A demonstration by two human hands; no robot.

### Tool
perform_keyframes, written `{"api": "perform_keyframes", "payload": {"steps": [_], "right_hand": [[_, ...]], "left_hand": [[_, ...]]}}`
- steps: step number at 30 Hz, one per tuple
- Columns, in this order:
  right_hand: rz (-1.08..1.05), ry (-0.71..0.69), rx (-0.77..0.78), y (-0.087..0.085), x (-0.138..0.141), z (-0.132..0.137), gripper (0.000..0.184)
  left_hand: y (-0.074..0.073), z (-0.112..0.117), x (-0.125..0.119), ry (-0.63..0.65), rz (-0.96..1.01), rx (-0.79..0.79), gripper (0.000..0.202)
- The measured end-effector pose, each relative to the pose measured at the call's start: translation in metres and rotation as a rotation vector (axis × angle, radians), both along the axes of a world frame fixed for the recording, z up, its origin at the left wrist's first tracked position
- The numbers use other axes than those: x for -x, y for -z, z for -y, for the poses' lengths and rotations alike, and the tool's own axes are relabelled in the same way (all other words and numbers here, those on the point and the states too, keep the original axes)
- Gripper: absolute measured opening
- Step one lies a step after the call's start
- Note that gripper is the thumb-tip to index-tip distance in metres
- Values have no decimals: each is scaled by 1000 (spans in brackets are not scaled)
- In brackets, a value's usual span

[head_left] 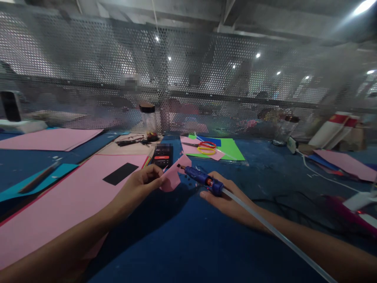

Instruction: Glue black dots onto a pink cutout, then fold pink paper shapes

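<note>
My left hand (147, 179) pinches the left edge of a small pink paper piece (173, 179) with small dark spots near its upper right. My right hand (225, 196) holds a blue glue gun (198, 175), its fingers partly hidden behind the body. The nozzle points left and is at the paper's right side; whether it touches cannot be made out. A long whitish glue stick (265, 222) runs out of the gun's back toward the lower right. Under the nozzle, small dark bits (188, 181) lie on the blue table (176, 243).
Large pink sheets (67, 196) with a black paper rectangle (120, 173) lie left. A phone (162, 156) lies beyond my left hand. Red-and-yellow scissors (206, 147) rest on coloured paper (231, 148). A jar (149, 124) stands behind; dark cables (294, 214) cross the right side.
</note>
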State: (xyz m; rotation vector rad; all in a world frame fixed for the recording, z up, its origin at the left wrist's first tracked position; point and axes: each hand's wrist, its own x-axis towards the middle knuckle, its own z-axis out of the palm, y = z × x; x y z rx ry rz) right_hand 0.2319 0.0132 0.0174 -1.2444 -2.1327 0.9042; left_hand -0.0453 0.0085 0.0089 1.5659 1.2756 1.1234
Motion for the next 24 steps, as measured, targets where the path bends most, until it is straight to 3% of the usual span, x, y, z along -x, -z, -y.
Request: {"api": "perform_keyframes", "payload": {"steps": [24], "right_hand": [[-10,7,1,-3,-1,1,21]], "left_hand": [[2,-2,5,4,79,21,21]]}}
